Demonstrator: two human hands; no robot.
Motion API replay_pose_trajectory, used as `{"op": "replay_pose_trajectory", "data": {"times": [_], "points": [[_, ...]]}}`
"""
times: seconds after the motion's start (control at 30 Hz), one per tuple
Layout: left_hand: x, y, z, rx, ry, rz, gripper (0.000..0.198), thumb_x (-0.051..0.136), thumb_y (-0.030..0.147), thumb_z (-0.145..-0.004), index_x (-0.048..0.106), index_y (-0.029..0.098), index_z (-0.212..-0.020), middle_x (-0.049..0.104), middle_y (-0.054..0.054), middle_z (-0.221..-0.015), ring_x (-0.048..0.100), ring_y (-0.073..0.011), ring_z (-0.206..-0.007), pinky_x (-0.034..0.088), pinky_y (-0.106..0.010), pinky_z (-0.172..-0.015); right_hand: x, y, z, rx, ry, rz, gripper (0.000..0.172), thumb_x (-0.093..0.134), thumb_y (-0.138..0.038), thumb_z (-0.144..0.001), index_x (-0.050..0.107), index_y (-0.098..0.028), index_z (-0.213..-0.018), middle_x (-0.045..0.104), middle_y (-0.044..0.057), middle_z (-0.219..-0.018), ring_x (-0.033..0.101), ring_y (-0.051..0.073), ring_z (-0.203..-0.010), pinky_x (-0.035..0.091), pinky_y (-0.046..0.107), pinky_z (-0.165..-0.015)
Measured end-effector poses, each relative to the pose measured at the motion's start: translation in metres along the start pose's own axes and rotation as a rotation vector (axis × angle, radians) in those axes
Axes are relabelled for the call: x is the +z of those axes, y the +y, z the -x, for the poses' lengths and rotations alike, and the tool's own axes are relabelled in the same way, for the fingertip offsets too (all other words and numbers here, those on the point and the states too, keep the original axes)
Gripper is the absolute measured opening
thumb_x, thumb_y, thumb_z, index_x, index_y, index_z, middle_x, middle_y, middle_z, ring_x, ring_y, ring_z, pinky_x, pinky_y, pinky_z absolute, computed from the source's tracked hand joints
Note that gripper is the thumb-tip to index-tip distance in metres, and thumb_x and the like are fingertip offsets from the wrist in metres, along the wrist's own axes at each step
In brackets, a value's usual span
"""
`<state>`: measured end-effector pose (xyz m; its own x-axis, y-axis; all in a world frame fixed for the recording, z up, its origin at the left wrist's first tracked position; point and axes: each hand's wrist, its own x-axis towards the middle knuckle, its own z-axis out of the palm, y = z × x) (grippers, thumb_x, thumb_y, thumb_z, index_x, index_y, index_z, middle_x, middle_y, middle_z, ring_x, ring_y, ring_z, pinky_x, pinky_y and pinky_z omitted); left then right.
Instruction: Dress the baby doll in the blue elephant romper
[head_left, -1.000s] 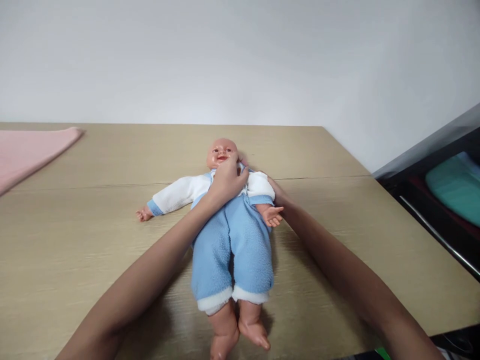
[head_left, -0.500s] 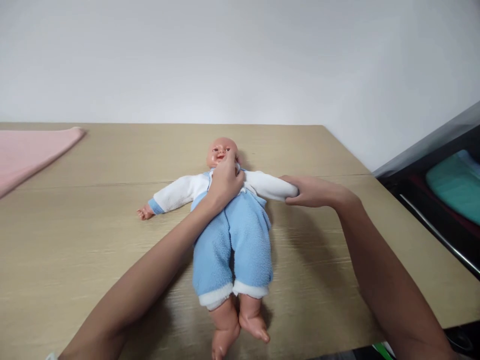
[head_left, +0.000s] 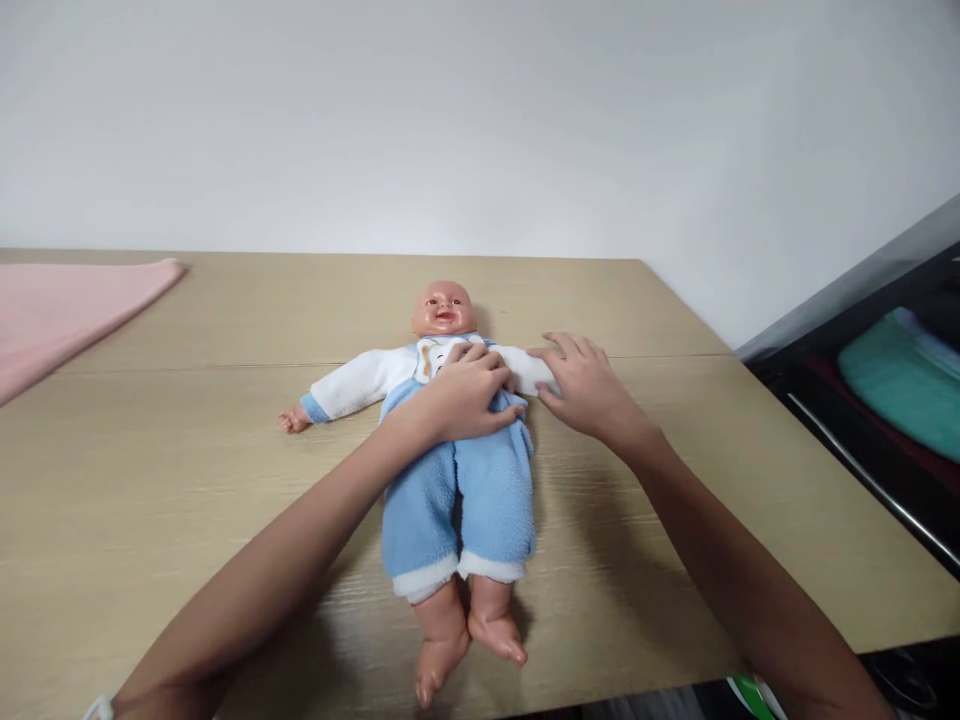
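Note:
A baby doll (head_left: 442, 308) lies on its back on the wooden table (head_left: 225, 320), feet toward me. It wears a white top and blue trousers (head_left: 424, 510). My left hand (head_left: 472, 390) rests over the doll's chest and waist, its fingers apart and bent. At the white sleeve (head_left: 529, 368) on the right, my right hand (head_left: 581, 380) has its fingers spread, with thumb and fingertips at the cloth. The end of that sleeve is hidden behind my right hand. The other sleeve reaches out to the left, with the doll's small hand showing.
A pink cloth (head_left: 67, 310) lies at the table's left. To the right, beyond the table edge, stands a black object with green fabric (head_left: 900, 375) on it. A pale wall (head_left: 375, 120) rises behind the table.
My left hand has moved down from the doll's neck to its waist, uncovering the chin. My right hand has opened and shifted left along the sleeve.

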<state>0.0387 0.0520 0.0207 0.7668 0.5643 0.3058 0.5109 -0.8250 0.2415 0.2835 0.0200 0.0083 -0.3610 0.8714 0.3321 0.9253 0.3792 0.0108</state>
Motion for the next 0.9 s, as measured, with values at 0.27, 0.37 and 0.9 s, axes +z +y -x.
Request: {"op": "replay_pose_trajectory", "data": {"times": [0.27,0.37,0.9], "points": [[0.018,0.003,-0.023,-0.401,0.137,0.224,0.009,0.062,0.025,-0.1,0.066,0.022,-0.107,0.077,-0.008,-0.095,0.072,-0.0322,-0.093,0.053,-0.048,-0.095,0.045,0.033,0.032,0.031,0.167,-0.335,0.066,0.073,-0.045,-0.1,0.056,-0.014,-0.155,0.062,0.024,-0.156,0.056,0.041,-0.145,0.044,0.058,-0.123],[0.016,0.001,-0.021,-0.347,0.241,0.162,0.016,0.065,0.025,-0.1,0.063,0.02,-0.115,0.074,-0.011,-0.108,0.068,-0.0334,-0.104,0.053,-0.047,-0.097,0.059,0.064,0.037,0.103,0.116,-0.565,0.065,0.084,-0.051,-0.09,0.065,-0.017,-0.142,0.073,0.021,-0.139,0.068,0.039,-0.128,0.053,0.058,-0.113],[0.006,-0.018,0.037,-0.251,0.253,0.14,0.055,0.07,0.049,-0.1,0.056,0.023,-0.147,0.064,-0.014,-0.149,0.053,-0.0386,-0.141,0.041,-0.055,-0.125,0.044,0.033,0.021,0.371,0.441,-1.077,0.076,0.105,-0.058,-0.064,0.065,-0.025,-0.119,0.078,0.009,-0.117,0.075,0.031,-0.107,0.063,0.046,-0.098]]}}
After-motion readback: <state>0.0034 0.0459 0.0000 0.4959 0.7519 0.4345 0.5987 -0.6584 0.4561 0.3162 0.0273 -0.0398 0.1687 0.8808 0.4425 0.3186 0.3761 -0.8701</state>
